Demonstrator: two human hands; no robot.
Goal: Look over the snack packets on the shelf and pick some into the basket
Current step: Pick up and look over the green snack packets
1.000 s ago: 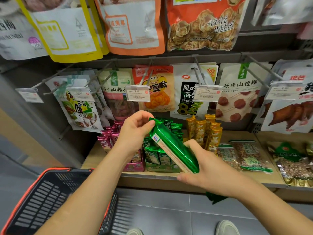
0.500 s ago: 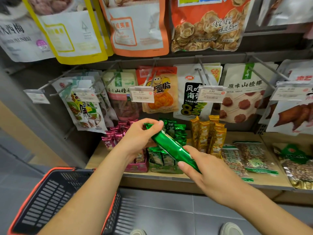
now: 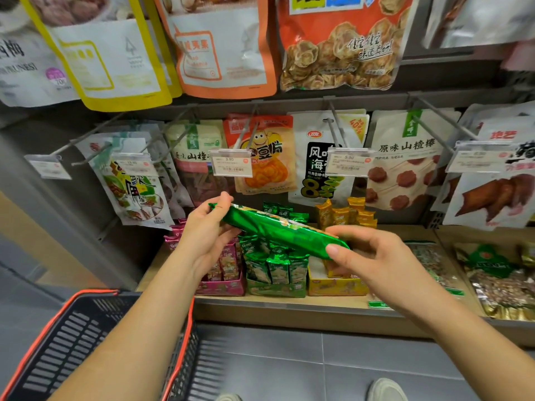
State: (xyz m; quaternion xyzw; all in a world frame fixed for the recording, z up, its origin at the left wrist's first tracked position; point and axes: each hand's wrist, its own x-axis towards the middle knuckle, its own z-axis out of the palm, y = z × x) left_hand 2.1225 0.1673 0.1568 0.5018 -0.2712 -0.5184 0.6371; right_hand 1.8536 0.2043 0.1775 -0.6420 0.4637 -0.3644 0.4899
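A long shiny green snack packet (image 3: 275, 230) lies nearly level in the air in front of the shelf (image 3: 289, 306). My left hand (image 3: 207, 233) pinches its left end between thumb and fingers. My right hand (image 3: 373, 257) holds its right end, thumb under the tip and fingers curled over it. The black basket with an orange rim (image 3: 86, 342) hangs at the lower left under my left forearm, and nothing shows inside it.
Display boxes of small packets stand on the shelf behind my hands: pink (image 3: 223, 285), green (image 3: 275, 280), yellow (image 3: 337, 283). Flat nut packets (image 3: 498, 282) lie to the right. Hanging bags on metal pegs with price tags (image 3: 231, 166) fill the wall above. Grey floor tiles lie below.
The green packet has turned from steeply tilted to almost level and risen a little. My right hand has slid toward its right end; my left hand keeps its left end.
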